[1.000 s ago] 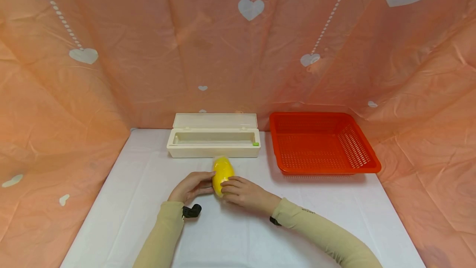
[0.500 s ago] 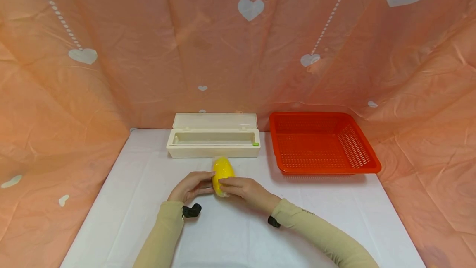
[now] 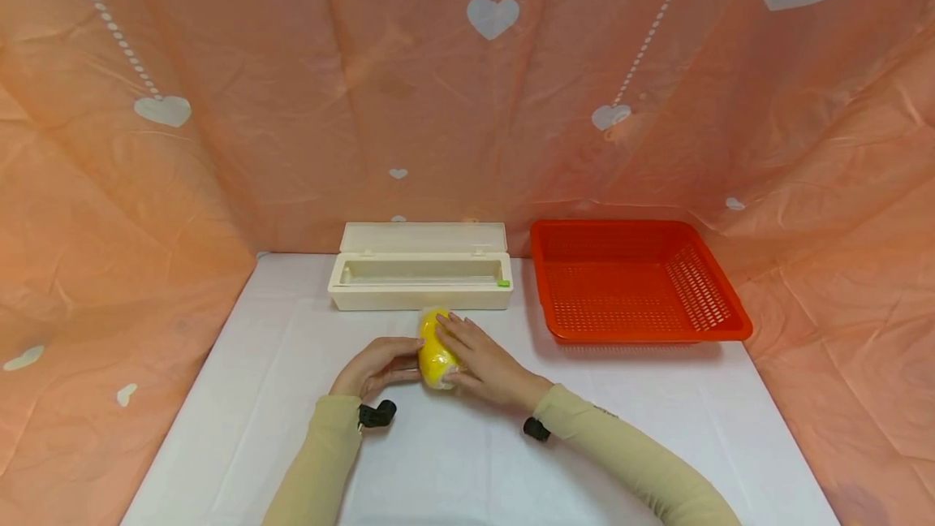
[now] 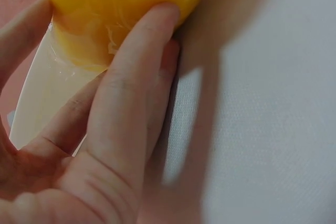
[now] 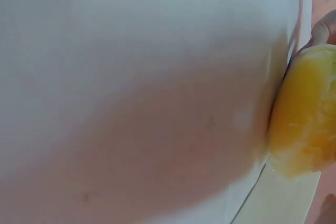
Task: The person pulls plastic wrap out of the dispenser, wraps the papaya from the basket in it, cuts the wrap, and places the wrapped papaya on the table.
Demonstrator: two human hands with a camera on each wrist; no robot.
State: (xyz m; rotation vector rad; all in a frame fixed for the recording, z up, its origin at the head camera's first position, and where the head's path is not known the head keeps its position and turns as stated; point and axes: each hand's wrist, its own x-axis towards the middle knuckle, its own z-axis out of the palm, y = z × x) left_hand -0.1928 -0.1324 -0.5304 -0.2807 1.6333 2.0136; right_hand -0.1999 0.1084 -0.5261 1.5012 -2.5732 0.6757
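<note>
An oval yellow fruit, mango-like and wrapped in clear plastic film, is held low over the white table in front of a cream box. My left hand pinches its left side between thumb and fingers; the left wrist view shows the thumb against the film-covered fruit. Across the upper right of the fruit lie the fairly straight, spread fingers of my right hand, its thumb by the near end. Film bunches whitely at that near end. In the right wrist view the wrapped fruit shows at the right edge, my right hand mostly out of view.
Behind the fruit stands the long cream box, its lid raised and a green slider at the right of its front edge. A red perforated basket sits at the back right. A pink heart-printed curtain surrounds the white table.
My right hand has shifted from the fruit's near right side up over its far part, its fingers spreading and uncovering the near end. My left hand keeps its hold and place.
</note>
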